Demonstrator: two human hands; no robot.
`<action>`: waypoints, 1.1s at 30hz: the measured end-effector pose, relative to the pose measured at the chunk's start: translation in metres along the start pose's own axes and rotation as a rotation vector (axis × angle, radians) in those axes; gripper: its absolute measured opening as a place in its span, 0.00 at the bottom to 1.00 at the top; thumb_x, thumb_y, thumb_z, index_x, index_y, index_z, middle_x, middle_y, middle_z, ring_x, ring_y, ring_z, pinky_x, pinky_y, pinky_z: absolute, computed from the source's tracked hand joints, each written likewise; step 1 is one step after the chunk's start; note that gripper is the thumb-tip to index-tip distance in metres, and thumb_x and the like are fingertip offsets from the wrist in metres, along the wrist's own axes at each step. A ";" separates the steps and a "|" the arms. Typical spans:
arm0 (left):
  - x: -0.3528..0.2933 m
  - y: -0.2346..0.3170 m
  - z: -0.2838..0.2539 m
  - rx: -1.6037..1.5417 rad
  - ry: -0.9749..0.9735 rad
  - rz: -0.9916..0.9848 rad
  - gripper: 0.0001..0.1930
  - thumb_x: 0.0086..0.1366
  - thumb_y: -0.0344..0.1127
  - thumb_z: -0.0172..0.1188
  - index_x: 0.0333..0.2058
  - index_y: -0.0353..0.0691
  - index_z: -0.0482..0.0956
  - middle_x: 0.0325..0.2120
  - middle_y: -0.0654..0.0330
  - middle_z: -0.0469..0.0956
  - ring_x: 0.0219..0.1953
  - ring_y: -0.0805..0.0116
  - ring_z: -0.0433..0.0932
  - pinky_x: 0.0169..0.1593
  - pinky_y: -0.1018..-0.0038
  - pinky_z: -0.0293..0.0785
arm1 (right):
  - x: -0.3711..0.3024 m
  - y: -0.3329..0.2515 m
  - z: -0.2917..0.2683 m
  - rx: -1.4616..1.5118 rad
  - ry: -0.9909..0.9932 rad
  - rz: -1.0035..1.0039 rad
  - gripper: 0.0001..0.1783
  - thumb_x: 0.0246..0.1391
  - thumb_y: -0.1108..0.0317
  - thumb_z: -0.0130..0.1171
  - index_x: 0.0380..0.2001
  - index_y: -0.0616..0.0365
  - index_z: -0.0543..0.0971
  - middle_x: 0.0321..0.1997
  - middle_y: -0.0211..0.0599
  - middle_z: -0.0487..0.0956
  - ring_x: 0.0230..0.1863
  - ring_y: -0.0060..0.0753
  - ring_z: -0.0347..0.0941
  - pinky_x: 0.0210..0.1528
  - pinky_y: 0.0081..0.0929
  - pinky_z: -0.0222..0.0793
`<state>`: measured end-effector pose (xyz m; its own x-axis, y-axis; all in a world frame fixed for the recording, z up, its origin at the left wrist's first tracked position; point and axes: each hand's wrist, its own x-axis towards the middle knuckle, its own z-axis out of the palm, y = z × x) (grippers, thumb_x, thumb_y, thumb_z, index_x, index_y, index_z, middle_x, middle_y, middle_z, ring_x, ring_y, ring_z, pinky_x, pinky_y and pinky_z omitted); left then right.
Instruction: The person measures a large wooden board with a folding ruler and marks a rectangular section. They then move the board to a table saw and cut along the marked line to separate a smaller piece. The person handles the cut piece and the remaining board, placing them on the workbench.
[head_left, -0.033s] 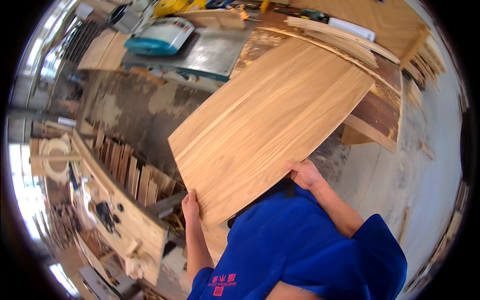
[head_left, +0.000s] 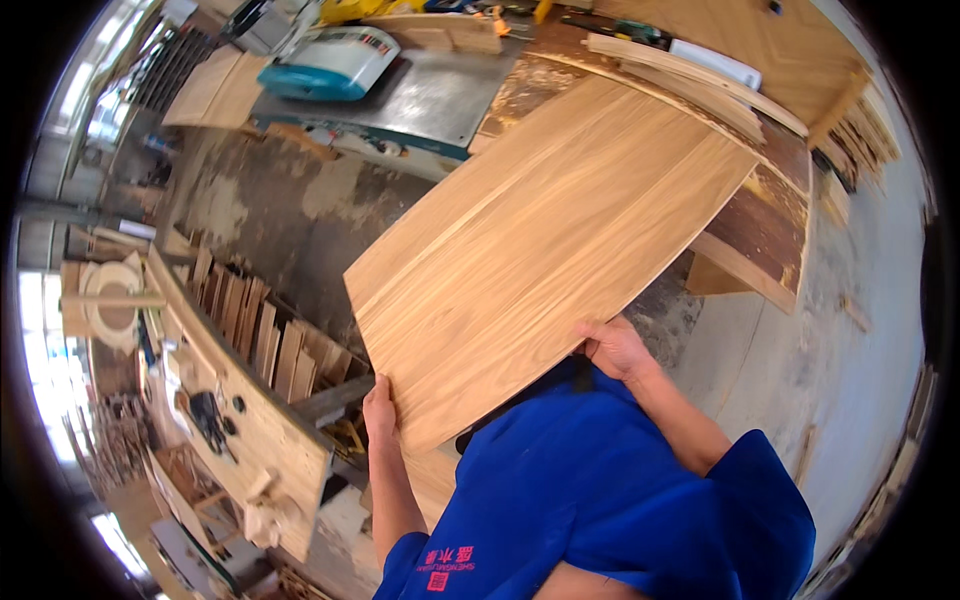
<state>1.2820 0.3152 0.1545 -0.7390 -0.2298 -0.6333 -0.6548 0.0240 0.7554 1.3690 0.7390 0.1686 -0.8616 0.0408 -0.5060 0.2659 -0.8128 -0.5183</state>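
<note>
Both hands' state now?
Left hand: closed, holding the flat light-brown wooden panel by its left end.
Right hand: closed, holding that panel's near edge.

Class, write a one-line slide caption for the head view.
Left hand and right hand grip a wooden board by its edges, its far end over a brown table.

A teal-and-grey machine cover [head_left: 328,66] sits over a metal table [head_left: 445,98] at eleven o'clock. Wooden offcuts [head_left: 234,312] stand at nine o'clock; at eight, a pale table [head_left: 268,430] bears a black tool [head_left: 207,416].
</note>
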 end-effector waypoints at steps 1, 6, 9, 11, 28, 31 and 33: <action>-0.007 0.000 -0.003 -0.153 -0.009 -0.076 0.24 0.78 0.48 0.52 0.52 0.27 0.79 0.46 0.55 0.83 0.45 0.69 0.81 0.50 0.68 0.76 | -0.005 -0.010 0.010 -0.047 0.015 -0.016 0.28 0.62 0.76 0.59 0.64 0.65 0.68 0.58 0.49 0.79 0.54 0.46 0.80 0.53 0.44 0.81; -0.016 -0.046 -0.017 -0.015 -0.128 0.422 0.23 0.78 0.45 0.51 0.60 0.31 0.72 0.55 0.49 0.79 0.54 0.61 0.80 0.57 0.65 0.75 | -0.016 -0.078 0.064 -0.252 0.043 -0.115 0.27 0.60 0.69 0.60 0.60 0.67 0.69 0.51 0.47 0.81 0.47 0.46 0.82 0.48 0.47 0.83; -0.039 -0.020 0.022 0.621 0.185 1.069 0.22 0.74 0.43 0.58 0.59 0.33 0.73 0.61 0.50 0.73 0.58 0.58 0.77 0.64 0.62 0.72 | -0.022 -0.124 0.103 -0.384 0.092 -0.119 0.26 0.62 0.62 0.60 0.58 0.67 0.72 0.48 0.45 0.82 0.40 0.43 0.83 0.45 0.44 0.82; -0.037 -0.016 0.039 0.790 0.376 1.343 0.26 0.69 0.42 0.64 0.59 0.34 0.73 0.59 0.51 0.75 0.60 0.59 0.75 0.67 0.62 0.67 | -0.022 -0.150 0.131 -0.491 -0.004 -0.082 0.27 0.63 0.58 0.60 0.58 0.65 0.72 0.48 0.45 0.82 0.40 0.40 0.83 0.43 0.39 0.81; 0.070 0.143 0.051 -0.206 0.551 0.856 0.21 0.75 0.47 0.58 0.30 0.35 0.70 0.28 0.63 0.71 0.33 0.72 0.69 0.40 0.71 0.70 | 0.179 -0.058 0.033 -0.743 0.129 0.306 0.34 0.65 0.48 0.60 0.65 0.57 0.69 0.61 0.42 0.72 0.57 0.42 0.75 0.55 0.46 0.74; 0.094 0.149 0.052 -0.166 0.591 0.663 0.22 0.76 0.49 0.56 0.32 0.33 0.71 0.31 0.60 0.74 0.34 0.71 0.70 0.40 0.70 0.72 | 0.203 -0.047 0.024 -0.763 0.193 0.362 0.34 0.65 0.46 0.60 0.64 0.57 0.69 0.64 0.46 0.70 0.59 0.45 0.73 0.58 0.50 0.73; 0.125 0.123 0.036 -0.023 0.683 0.623 0.22 0.77 0.49 0.55 0.34 0.32 0.72 0.33 0.58 0.76 0.35 0.70 0.72 0.41 0.68 0.74 | 0.220 -0.042 0.026 -0.767 0.206 0.394 0.34 0.65 0.45 0.60 0.64 0.57 0.69 0.65 0.48 0.69 0.59 0.46 0.73 0.59 0.51 0.73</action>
<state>1.1036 0.3247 0.1619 -0.6981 -0.7059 0.1200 -0.1614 0.3184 0.9341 1.1569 0.7671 0.0972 -0.5708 0.0040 -0.8211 0.8074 -0.1790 -0.5622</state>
